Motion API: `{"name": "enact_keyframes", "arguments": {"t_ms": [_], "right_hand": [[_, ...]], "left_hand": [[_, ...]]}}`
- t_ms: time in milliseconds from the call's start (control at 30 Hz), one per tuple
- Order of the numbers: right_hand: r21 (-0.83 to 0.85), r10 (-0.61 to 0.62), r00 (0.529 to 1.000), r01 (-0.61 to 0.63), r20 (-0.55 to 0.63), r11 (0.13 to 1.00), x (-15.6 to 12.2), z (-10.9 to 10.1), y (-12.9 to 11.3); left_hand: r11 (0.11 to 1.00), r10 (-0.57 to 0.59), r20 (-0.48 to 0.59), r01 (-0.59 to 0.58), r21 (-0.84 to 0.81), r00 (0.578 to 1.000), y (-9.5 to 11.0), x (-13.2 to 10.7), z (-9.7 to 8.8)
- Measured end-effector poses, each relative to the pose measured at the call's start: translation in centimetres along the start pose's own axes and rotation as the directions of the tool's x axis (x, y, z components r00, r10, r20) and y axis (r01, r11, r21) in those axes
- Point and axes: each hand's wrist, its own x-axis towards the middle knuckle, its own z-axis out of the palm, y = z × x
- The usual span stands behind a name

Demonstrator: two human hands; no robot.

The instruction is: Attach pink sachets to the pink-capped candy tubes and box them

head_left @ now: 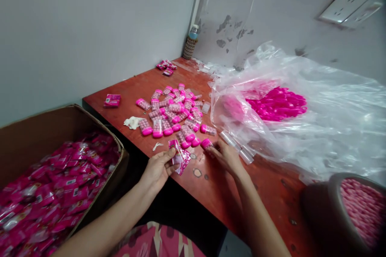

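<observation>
My left hand (161, 167) pinches a shiny pink printed packet (180, 157) between thumb and fingers, just above the table's front edge. To its right, my right hand (225, 156) is closed round a small clear bottle with a pink cap (206, 143), whose lower part the fingers hide. Beyond both hands lies a loose heap of similar pink-capped bottles (173, 108) filled with small pale pink balls. One more such bottle (208, 129) lies apart from the heap, close to my right hand. Empty clear tubes (237, 144) lie to the right of that hand.
An open cardboard box (120, 150) full of pink packets stands at the left. A large clear plastic bag (328, 100) with bright pink pieces (277, 104) covers the table's right side. At lower right is a dark bucket (319, 200) of pink balls. A bottle (190, 44) stands in the corner.
</observation>
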Motion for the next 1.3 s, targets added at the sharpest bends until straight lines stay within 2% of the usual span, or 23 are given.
{"name": "enact_keyframes", "arguments": {"t_ms": [67, 100, 167, 200, 300, 467, 600, 800, 967, 1300], "right_hand": [[0.275, 0.047, 0.997, -0.028, -0.062, 0.961, -1.7, 0.5, -0.5], [0.432, 0.082, 0.994, -0.042, -0.074, 0.901, -2.7, 0.9, -1.0], [0.699, 0.152, 0.988, -0.108, 0.0, 0.707, -4.8, 1.8, -2.2], [0.775, 0.18, 0.982, -0.151, 0.048, 0.614, -5.8, 2.3, -2.9], [0.875, 0.216, 0.967, -0.221, 0.138, 0.431, -8.0, 3.3, -4.5], [0.929, 0.233, 0.964, -0.201, 0.13, 0.312, -8.2, 3.7, -5.0], [0.946, 0.203, 0.973, -0.162, 0.107, 0.279, -8.0, 3.5, -5.3], [0.9, 0.208, 0.977, -0.131, 0.046, 0.415, -9.3, 4.6, -6.7], [0.881, 0.258, 0.966, -0.115, -0.007, 0.458, -9.4, 5.7, -7.6], [0.901, 0.255, 0.967, -0.101, -0.01, 0.421, -8.7, 6.0, -8.1]], "left_hand": [[0.995, -0.001, -0.014, 0.0, -0.098, 1.0, -0.4, 0.2, 0.8], [0.99, 0.0, -0.015, -0.002, -0.14, 1.0, -0.7, 0.3, 1.2], [0.98, 0.0, -0.005, -0.001, -0.2, 1.0, -1.2, 0.5, 1.7], [0.977, -0.005, -0.001, 0.005, -0.215, 1.0, -1.5, 0.7, 1.9], [0.973, -0.014, 0.013, 0.017, -0.23, 1.0, -2.0, 0.8, 2.2], [0.971, -0.027, 0.027, 0.033, -0.236, 0.999, -2.2, 0.8, 2.4], [0.967, -0.024, -0.003, 0.022, -0.253, 1.0, -2.3, 0.8, 2.6], [0.954, -0.008, 0.008, 0.01, -0.301, 1.0, -2.2, 0.6, 2.8], [0.947, 0.018, 0.048, -0.002, -0.32, 0.999, -2.3, 0.4, 2.8], [0.97, 0.074, 0.118, -0.044, -0.238, 0.99, -2.6, 0.3, 2.4]]}}
